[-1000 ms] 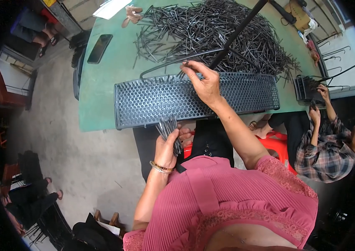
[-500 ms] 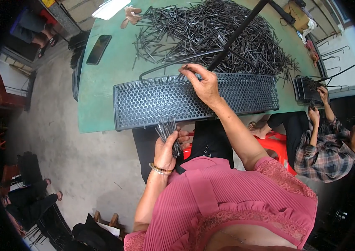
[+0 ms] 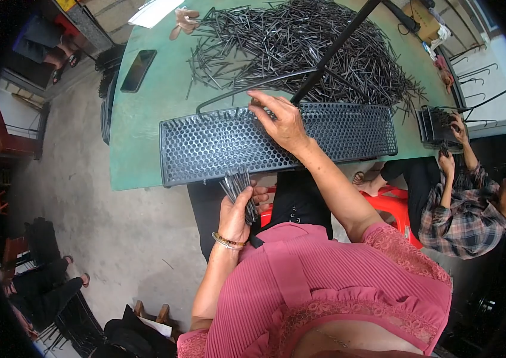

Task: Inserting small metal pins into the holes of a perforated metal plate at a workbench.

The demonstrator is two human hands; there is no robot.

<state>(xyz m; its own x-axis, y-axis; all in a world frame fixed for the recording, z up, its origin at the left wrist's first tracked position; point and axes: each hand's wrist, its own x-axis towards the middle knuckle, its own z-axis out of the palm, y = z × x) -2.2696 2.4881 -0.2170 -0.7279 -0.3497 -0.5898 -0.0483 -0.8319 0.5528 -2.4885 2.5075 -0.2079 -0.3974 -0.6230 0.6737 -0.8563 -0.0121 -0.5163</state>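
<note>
A long black perforated metal rack [image 3: 229, 143] lies along the table's near edge, full of round holes. Short dark rods stand in a row along its far edge, left of my right hand. My left hand [image 3: 238, 209] is closed round a bundle of thin black rods [image 3: 239, 182], just below the rack's near edge. Over the rack's far rim, my right hand [image 3: 282, 122] is closed, thumb and fingers pinched; a small dark bit shows between the fingertips, too hidden to name. A big heap of loose black rods [image 3: 300, 48] covers the table beyond.
Black bars [image 3: 339, 45] slant up from behind the rack. On the green table [image 3: 136, 131] lie a phone [image 3: 139, 71], a glove [image 3: 185, 21] and white paper [image 3: 156, 13]. At right a co-worker [image 3: 467, 221] handles rods at another rack [image 3: 435, 128], near a red stool [image 3: 393, 209].
My right hand has shifted slightly left along the rack's far edge, its fingers still together. The left hand keeps its bundle in nearly the same place.
</note>
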